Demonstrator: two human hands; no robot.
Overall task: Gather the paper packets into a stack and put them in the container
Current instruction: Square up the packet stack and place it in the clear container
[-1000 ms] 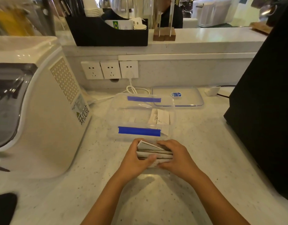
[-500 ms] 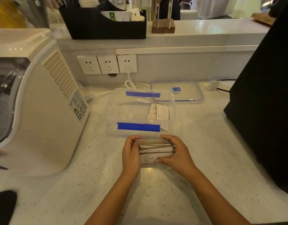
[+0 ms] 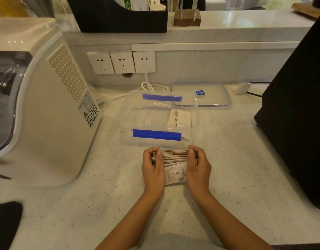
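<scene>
A stack of white paper packets [image 3: 175,166] stands on edge on the speckled counter, its nearest face printed "love." My left hand [image 3: 152,168] presses the stack's left end and my right hand [image 3: 198,167] presses its right end, both closed around it. Just beyond the stack sits a clear plastic container [image 3: 127,121] with blue clips, open at the top. A few packets [image 3: 180,119] lie inside it at the right.
The container's clear lid [image 3: 215,95] lies behind it to the right. A large white appliance [image 3: 43,109] fills the left side, a black machine [image 3: 300,109] the right. Wall sockets [image 3: 121,62] and a white cable [image 3: 148,85] are at the back. A black organiser [image 3: 101,17] stands on the upper ledge.
My hands squared the loose packets into an even upright stack, shifting from covering it to gripping its two ends. The view has tilted down slightly.
</scene>
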